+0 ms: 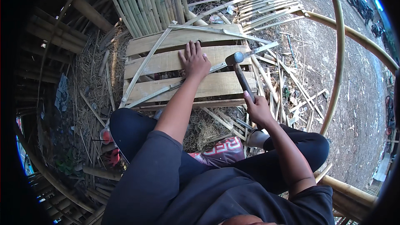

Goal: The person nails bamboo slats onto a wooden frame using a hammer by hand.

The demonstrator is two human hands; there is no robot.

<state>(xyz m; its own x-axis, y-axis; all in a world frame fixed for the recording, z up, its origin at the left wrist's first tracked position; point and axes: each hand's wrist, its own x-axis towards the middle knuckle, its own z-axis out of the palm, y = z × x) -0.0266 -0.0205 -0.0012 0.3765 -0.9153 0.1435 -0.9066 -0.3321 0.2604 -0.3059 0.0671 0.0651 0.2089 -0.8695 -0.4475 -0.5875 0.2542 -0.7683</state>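
Observation:
My left hand (195, 61) rests on the middle boards of a low wooden slatted platform (221, 87), fingers stretched out and somewhat apart. My right hand (258, 109) is closed round the handle of a hammer (241, 77). The hammer's metal head is over the platform's right side, above or against a long bamboo strip (154, 93) that runs diagonally across the boards; contact cannot be made out. Two more strips, one on the left (146, 61) and one at the far side (221, 31), form a triangle with it. My left wrist lies across the diagonal strip.
A green bamboo slat panel (150, 4) leans behind the platform. Another slatted bamboo piece (271, 8) lies at the far right. Loose split bamboo (306, 93) litters the ground on the right. A curved bamboo pole (338, 54) rises beyond it. My crossed legs are close to the platform's near edge.

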